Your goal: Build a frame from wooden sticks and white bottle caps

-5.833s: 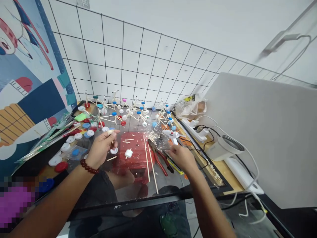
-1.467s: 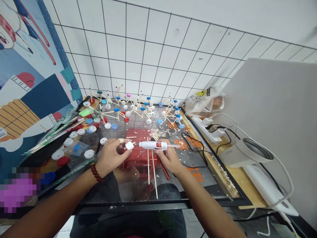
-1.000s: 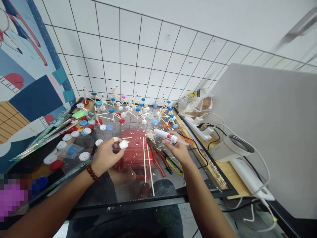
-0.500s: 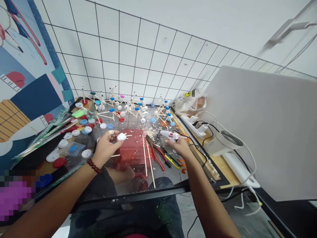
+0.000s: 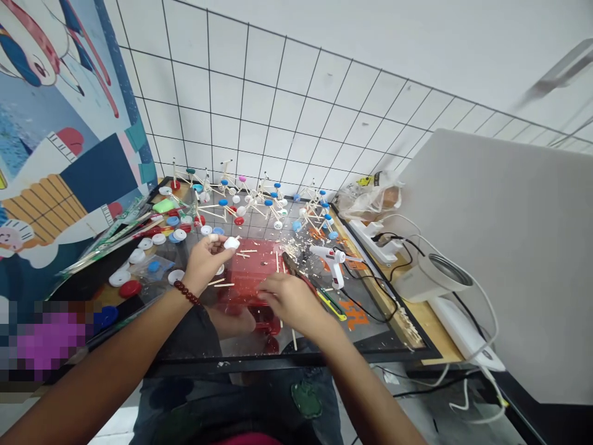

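Head view: well left of the glue gun (image 5: 334, 261), the left hand (image 5: 204, 259) pinched a white piece (image 5: 231, 243) between thumb and fingers. Nearer the gun's left, the right hand (image 5: 296, 301) hung over wooden sticks (image 5: 294, 340), fingers loosely curled; any grip could not be told. The step appeared a reach among sticks; the next move seemingly called for a fine pinch.

Glue gun (image 5: 330, 261): in the right hand (image 5: 294, 303) 0.5 s ago; now released, resting on the table (image 5: 370, 343). Right hand: shifted left, now over the long sticks (image 5: 294, 340), partly hiding them and the pliers (image 5: 296, 269). White cap (image 5: 231, 243): on the table 5.8 s ago; now in the left hand (image 5: 206, 259).
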Tool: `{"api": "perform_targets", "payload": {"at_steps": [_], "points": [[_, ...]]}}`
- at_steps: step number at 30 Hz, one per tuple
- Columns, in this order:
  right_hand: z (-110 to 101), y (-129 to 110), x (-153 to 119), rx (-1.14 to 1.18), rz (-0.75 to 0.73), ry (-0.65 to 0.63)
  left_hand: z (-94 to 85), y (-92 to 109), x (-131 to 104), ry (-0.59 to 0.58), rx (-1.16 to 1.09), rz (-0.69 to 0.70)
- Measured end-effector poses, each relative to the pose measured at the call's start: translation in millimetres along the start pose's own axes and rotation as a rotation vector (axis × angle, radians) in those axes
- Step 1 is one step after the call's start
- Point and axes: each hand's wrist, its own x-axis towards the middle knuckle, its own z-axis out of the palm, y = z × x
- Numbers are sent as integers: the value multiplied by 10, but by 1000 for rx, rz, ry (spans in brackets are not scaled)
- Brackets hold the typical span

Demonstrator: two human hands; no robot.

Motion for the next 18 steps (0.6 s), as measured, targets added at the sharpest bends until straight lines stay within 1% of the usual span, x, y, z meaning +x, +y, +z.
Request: {"api": "perform_targets", "payload": {"at_steps": [3,5,7,10,14,18], "points": [[286,-210,408,-122,-50,-56,-30,-35,53,31,-22,20],[435,-256,561,-181,-58,-70,-42,-53,82,51,-29,25],[532,-266,639,-220,-72,-52,-48,-65,101,60,-35,22],[596,-283,696,-263,-139,-24,-47,-71,109,52,-41,17],[603,-375,760,-330,-260,-70,-45,-62,99,55,-31,9],[603,-479,746,-343,-295,-26,-50,-60,102,51,-59,-13]]}}
